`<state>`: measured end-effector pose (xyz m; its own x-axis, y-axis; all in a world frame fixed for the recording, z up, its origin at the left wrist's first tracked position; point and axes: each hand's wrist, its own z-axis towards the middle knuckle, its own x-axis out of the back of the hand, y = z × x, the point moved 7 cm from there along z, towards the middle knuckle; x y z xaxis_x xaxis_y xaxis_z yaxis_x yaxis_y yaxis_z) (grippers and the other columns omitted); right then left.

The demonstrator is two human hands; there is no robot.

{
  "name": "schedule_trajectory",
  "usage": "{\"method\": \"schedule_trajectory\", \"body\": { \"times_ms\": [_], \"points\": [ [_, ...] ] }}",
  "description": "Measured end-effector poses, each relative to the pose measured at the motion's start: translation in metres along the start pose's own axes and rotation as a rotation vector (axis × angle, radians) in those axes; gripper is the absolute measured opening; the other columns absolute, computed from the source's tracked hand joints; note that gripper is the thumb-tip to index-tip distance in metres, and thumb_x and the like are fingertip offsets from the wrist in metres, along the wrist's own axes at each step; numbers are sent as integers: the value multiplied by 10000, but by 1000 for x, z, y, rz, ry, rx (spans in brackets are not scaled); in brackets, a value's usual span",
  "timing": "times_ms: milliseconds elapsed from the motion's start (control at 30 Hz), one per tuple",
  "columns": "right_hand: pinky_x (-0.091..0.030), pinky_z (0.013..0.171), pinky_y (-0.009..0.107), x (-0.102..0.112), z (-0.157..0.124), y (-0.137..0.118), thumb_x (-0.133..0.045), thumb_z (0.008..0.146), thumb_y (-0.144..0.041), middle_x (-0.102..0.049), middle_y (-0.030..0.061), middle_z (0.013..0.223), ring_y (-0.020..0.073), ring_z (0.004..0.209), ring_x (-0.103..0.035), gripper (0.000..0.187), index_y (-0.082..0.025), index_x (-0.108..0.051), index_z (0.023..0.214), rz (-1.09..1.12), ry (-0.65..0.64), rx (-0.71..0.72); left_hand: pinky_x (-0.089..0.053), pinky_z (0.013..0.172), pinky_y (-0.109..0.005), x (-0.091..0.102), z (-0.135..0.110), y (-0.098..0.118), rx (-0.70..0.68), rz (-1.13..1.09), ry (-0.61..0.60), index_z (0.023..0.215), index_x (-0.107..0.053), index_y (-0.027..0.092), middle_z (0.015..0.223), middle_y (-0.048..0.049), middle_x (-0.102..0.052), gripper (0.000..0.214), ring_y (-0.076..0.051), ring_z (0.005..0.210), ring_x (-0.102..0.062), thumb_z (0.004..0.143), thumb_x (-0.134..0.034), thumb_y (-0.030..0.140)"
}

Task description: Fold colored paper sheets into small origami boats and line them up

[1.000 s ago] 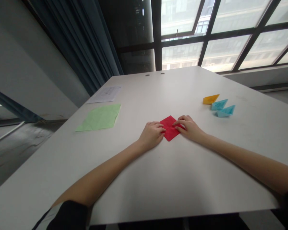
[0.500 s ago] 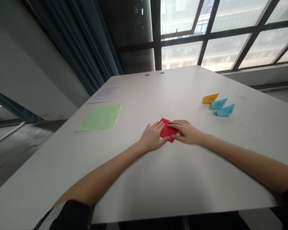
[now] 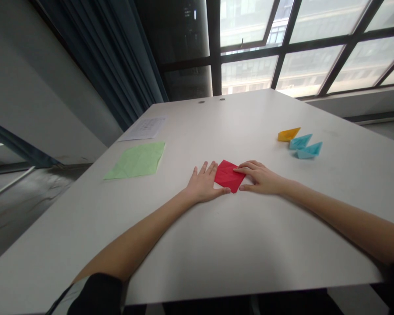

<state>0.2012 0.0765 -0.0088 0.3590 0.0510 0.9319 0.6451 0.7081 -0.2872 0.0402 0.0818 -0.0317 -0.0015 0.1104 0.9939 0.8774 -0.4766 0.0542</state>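
A folded piece of red paper [image 3: 229,176] lies flat on the white table [image 3: 197,245], between my two hands. My left hand [image 3: 204,183] rests palm down at its left edge with the fingers spread, the thumb reaching to the paper's near corner. From the other side, my right hand [image 3: 258,178] lays its fingertips on the paper's right part, while its thumb touches down near the lower right edge. The fingers of that hand are stretched out and apart from the thumb, with nothing gripped between them.
To the right stand a yellow folded paper boat [image 3: 289,134] and two blue ones [image 3: 310,150], close together. A light green sheet [image 3: 136,161] lies at the left, with a printed white sheet [image 3: 146,128] behind it. Windows [image 3: 249,76] and a dark blue curtain [image 3: 118,65] are beyond the table.
My left hand has slid left off the red paper and its fingers have spread. My right hand has shifted slightly right, so more of the paper shows.
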Motion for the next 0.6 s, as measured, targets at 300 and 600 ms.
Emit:
{"method": "schedule_trajectory", "body": {
  "times_ms": [300,600],
  "points": [
    [-349,964,469,0,-3,0,-470,832,-378,-548,116,1176,270,1123,-459,464,-222,-494,1268,-7,33,24,-229,1037,-508,19,-3,-8,-105,-156,208,1366,-293,151,1408,-141,-350,899,-329,1285,-299,682,-471,706],
    [-366,943,447,0,-2,6,-417,857,-285,-557,107,1133,248,1077,-479,390,-219,-546,1219,55,38,19,-423,860,-331,36,-9,-14,-131,-317,443,802,-658,185,919,-51,-623,146,-193,922,-533,730,-558,264]
  ]
}}
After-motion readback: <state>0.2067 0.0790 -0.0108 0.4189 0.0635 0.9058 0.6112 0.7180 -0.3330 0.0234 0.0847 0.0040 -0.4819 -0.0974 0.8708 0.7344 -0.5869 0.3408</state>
